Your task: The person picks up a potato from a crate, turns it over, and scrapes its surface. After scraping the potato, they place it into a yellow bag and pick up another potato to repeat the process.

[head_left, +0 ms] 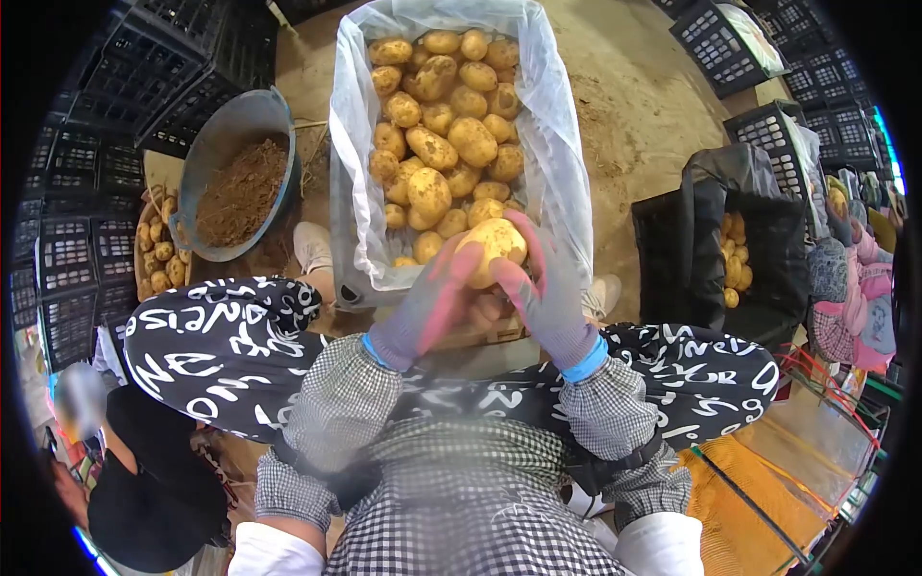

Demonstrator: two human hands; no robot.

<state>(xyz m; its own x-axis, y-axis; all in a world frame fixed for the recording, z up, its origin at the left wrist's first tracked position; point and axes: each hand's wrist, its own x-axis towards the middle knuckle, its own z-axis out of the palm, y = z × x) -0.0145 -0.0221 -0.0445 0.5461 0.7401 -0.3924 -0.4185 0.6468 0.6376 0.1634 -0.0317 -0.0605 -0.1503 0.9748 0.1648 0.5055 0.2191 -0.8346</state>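
Observation:
Both hands wear grey and pink gloves and hold one large yellow potato [496, 252] between them, over the near end of a lined crate. My left hand [429, 300] has its fingers against the potato's left side. My right hand [545, 288] grips it from the right, with the thumb below and fingers behind. Beneath and beyond them, many potatoes [449, 149] with soil spots fill the crate, whose white translucent liner [562, 144] is folded over its rim.
A grey tub [194, 213] of soil stands left, beside a basket of small potatoes [158, 252]. At right is a black-lined crate [677, 245] with potatoes. Stacked black crates [163, 62] line the left. Another person [158, 480] is at lower left.

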